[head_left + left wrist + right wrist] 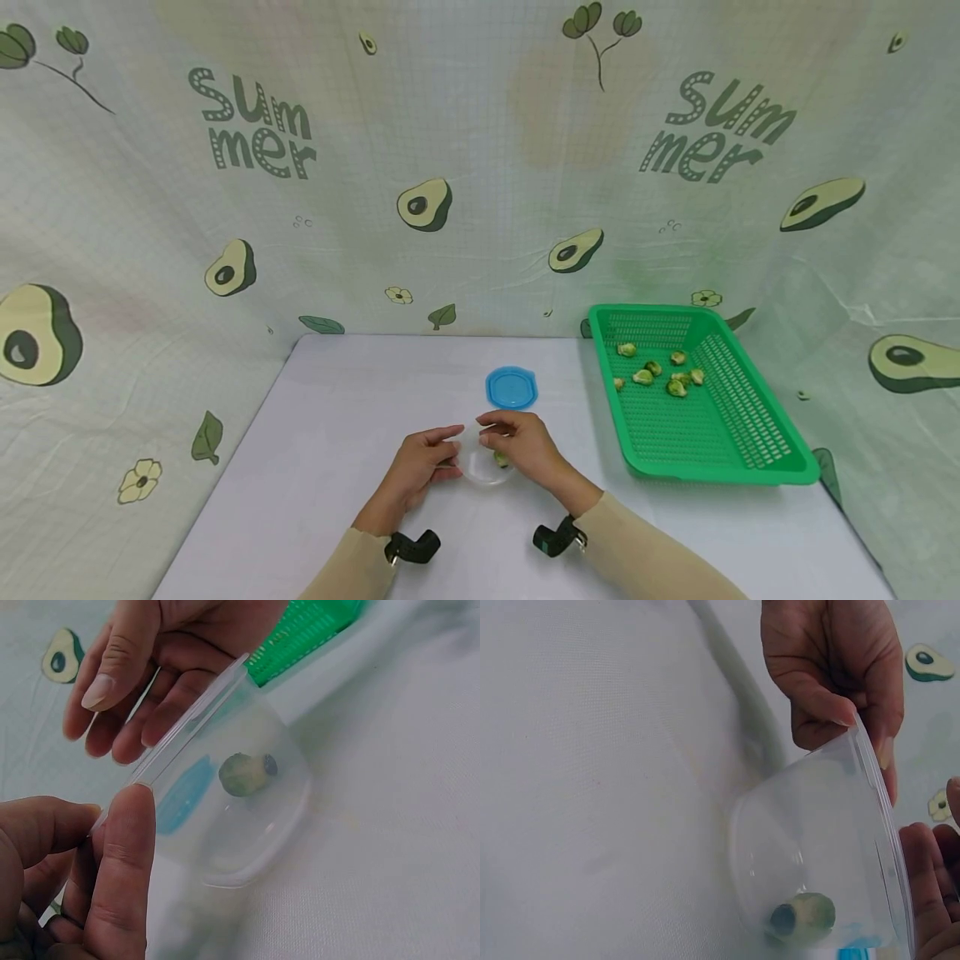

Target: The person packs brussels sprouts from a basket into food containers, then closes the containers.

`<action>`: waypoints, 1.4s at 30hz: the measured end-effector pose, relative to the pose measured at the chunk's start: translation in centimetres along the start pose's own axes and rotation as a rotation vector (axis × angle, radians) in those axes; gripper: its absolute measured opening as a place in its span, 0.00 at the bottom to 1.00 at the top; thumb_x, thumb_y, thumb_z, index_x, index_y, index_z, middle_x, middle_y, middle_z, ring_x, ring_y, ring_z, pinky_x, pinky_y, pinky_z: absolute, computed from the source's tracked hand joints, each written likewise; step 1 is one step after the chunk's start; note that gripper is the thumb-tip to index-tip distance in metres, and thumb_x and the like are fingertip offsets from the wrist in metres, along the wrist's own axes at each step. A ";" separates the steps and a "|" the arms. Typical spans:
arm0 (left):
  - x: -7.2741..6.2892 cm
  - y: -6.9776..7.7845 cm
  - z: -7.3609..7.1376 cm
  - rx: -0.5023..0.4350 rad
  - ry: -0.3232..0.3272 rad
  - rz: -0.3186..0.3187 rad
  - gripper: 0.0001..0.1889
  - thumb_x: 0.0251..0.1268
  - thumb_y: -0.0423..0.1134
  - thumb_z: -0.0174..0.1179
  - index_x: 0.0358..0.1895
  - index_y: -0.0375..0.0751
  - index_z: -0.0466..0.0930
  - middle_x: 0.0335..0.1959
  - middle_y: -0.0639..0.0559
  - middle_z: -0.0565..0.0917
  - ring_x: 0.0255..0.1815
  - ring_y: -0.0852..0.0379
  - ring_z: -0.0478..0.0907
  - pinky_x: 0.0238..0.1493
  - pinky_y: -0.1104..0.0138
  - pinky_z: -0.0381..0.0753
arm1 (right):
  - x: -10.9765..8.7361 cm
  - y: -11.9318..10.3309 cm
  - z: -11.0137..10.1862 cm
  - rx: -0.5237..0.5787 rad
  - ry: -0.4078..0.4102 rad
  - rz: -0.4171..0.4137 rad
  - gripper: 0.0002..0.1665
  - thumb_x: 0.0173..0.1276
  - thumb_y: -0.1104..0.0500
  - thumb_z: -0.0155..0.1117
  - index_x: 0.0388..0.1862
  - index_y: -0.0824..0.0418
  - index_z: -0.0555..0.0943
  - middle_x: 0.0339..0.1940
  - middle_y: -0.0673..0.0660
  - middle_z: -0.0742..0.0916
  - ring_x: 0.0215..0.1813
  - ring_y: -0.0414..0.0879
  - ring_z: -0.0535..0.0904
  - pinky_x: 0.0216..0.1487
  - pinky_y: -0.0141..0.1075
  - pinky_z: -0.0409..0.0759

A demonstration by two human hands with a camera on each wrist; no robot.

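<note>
A clear plastic tub (pixel 480 473) stands on the white table in front of me. Thumb and fingers of my left hand (pixel 422 468) pinch its rim, as the left wrist view shows. Inside the tub lies one Brussels sprout (pixel 244 775), seen through the clear wall in both wrist views. My right hand (pixel 525 446) hovers over the tub's right side, its fingers loosely bent with nothing between them. Just beyond the tub, a round blue lid (pixel 512 388) lies flat on the table.
A green plastic basket (pixel 720 477) sits at the right, with several Brussels sprouts (pixel 677 388) toward its back left. Behind the table (pixel 375 375) hangs a cloth (pixel 480 108) printed with avocados.
</note>
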State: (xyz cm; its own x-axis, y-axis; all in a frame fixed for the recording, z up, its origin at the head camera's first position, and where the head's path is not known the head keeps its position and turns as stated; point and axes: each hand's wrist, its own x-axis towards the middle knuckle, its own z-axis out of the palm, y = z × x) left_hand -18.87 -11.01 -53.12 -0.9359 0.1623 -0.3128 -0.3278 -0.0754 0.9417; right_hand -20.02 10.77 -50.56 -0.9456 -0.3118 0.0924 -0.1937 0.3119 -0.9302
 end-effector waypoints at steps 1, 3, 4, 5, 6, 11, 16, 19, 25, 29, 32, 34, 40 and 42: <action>0.0 0.0 0.0 0.000 0.002 -0.001 0.23 0.74 0.31 0.63 0.70 0.30 0.78 0.32 0.49 0.81 0.32 0.60 0.80 0.36 0.67 0.91 | 0.0 0.0 0.0 0.011 -0.001 0.001 0.15 0.74 0.62 0.71 0.57 0.64 0.88 0.55 0.66 0.90 0.54 0.53 0.87 0.46 0.27 0.85; 0.0 0.1 0.1 0.001 0.004 -0.002 0.24 0.74 0.31 0.63 0.70 0.30 0.77 0.32 0.50 0.81 0.33 0.60 0.79 0.36 0.67 0.91 | -0.1 -0.1 -0.1 0.038 -0.003 -0.003 0.16 0.74 0.62 0.71 0.57 0.65 0.88 0.55 0.68 0.89 0.53 0.53 0.87 0.46 0.28 0.86; -0.1 0.2 0.1 0.001 0.005 -0.003 0.24 0.74 0.31 0.63 0.70 0.31 0.77 0.32 0.50 0.80 0.33 0.60 0.79 0.36 0.67 0.91 | -0.1 0.0 -0.1 0.048 -0.002 -0.006 0.16 0.74 0.62 0.71 0.58 0.65 0.87 0.56 0.68 0.89 0.52 0.53 0.87 0.45 0.28 0.86; 0.0 0.2 0.1 0.003 0.006 -0.003 0.24 0.75 0.31 0.63 0.70 0.31 0.78 0.32 0.50 0.80 0.33 0.60 0.79 0.37 0.67 0.91 | -0.1 0.0 -0.2 0.056 0.000 -0.008 0.17 0.74 0.62 0.71 0.58 0.66 0.87 0.56 0.69 0.89 0.52 0.53 0.87 0.45 0.28 0.86; 0.0 0.2 0.1 0.003 0.006 -0.003 0.24 0.75 0.31 0.63 0.70 0.30 0.77 0.32 0.50 0.81 0.33 0.60 0.79 0.37 0.67 0.91 | -0.1 0.0 -0.2 0.061 0.001 -0.015 0.17 0.74 0.62 0.71 0.58 0.67 0.86 0.55 0.69 0.89 0.51 0.52 0.87 0.45 0.28 0.86; -0.1 0.2 0.1 0.008 0.008 -0.006 0.23 0.75 0.31 0.63 0.70 0.30 0.77 0.33 0.48 0.81 0.32 0.60 0.80 0.36 0.67 0.91 | -0.2 -0.6 -0.4 0.057 0.026 -0.030 0.17 0.73 0.62 0.71 0.58 0.66 0.87 0.55 0.69 0.88 0.45 0.43 0.86 0.43 0.29 0.88; -0.1 0.1 0.1 0.013 0.003 -0.002 0.24 0.75 0.31 0.63 0.71 0.30 0.77 0.32 0.49 0.81 0.32 0.60 0.79 0.36 0.68 0.91 | -0.6 -2.0 -0.8 0.065 0.070 -0.034 0.15 0.74 0.62 0.70 0.57 0.64 0.87 0.53 0.68 0.89 0.39 0.43 0.88 0.43 0.39 0.92; -0.1 0.1 0.0 0.010 -0.002 0.003 0.24 0.75 0.31 0.63 0.71 0.29 0.76 0.32 0.48 0.81 0.32 0.60 0.79 0.35 0.68 0.91 | -1.0 -2.9 -1.1 0.078 0.080 -0.022 0.15 0.74 0.61 0.70 0.57 0.64 0.87 0.53 0.68 0.89 0.40 0.49 0.89 0.45 0.45 0.92; -0.1 0.1 -0.1 0.002 -0.003 0.002 0.24 0.75 0.31 0.64 0.71 0.30 0.77 0.33 0.48 0.81 0.32 0.60 0.79 0.35 0.68 0.91 | -2.0 -4.8 -1.9 0.096 0.088 -0.003 0.17 0.74 0.59 0.71 0.58 0.62 0.87 0.53 0.66 0.89 0.41 0.51 0.89 0.45 0.34 0.90; 0.0 0.0 -0.1 -0.009 -0.008 0.004 0.24 0.74 0.31 0.64 0.70 0.29 0.77 0.32 0.49 0.81 0.32 0.60 0.80 0.35 0.68 0.91 | -2.7 -5.8 -2.8 0.110 0.120 -0.037 0.16 0.73 0.62 0.72 0.57 0.63 0.87 0.51 0.63 0.89 0.40 0.47 0.88 0.45 0.31 0.89; 0.1 -0.2 -0.3 -0.010 -0.012 0.003 0.24 0.75 0.31 0.63 0.71 0.29 0.77 0.32 0.49 0.81 0.32 0.60 0.80 0.35 0.68 0.91 | -3.1 -6.4 -3.6 0.123 0.145 -0.096 0.15 0.72 0.64 0.72 0.56 0.65 0.87 0.51 0.64 0.89 0.41 0.44 0.87 0.46 0.33 0.90; 0.1 -0.3 -0.3 -0.007 -0.013 0.002 0.24 0.75 0.31 0.63 0.71 0.29 0.76 0.33 0.49 0.81 0.32 0.60 0.80 0.36 0.68 0.91 | -3.4 -6.8 -4.3 0.127 0.157 -0.146 0.15 0.71 0.66 0.72 0.56 0.66 0.87 0.52 0.65 0.89 0.42 0.41 0.86 0.47 0.34 0.90; 0.2 -0.5 -0.4 0.004 -0.006 -0.010 0.24 0.75 0.32 0.64 0.71 0.31 0.77 0.34 0.48 0.81 0.33 0.60 0.80 0.36 0.68 0.91 | -3.7 -7.8 -7.8 0.044 0.234 -0.297 0.15 0.70 0.71 0.70 0.55 0.70 0.86 0.50 0.61 0.89 0.44 0.35 0.85 0.44 0.31 0.90; 0.3 -0.5 -0.4 0.005 -0.001 -0.013 0.24 0.75 0.32 0.64 0.71 0.32 0.77 0.34 0.48 0.81 0.33 0.59 0.80 0.37 0.68 0.91 | -3.5 -8.0 -9.4 0.001 0.285 -0.318 0.15 0.69 0.72 0.71 0.54 0.70 0.86 0.48 0.55 0.90 0.44 0.33 0.85 0.42 0.29 0.89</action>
State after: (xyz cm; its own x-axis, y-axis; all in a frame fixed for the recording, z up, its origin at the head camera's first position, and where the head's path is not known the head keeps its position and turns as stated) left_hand -19.00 -11.30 -53.67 -0.9313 0.1640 -0.3252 -0.3396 -0.0683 0.9381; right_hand -17.58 17.78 -40.07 -0.8731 -0.1317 0.4694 -0.4876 0.2391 -0.8397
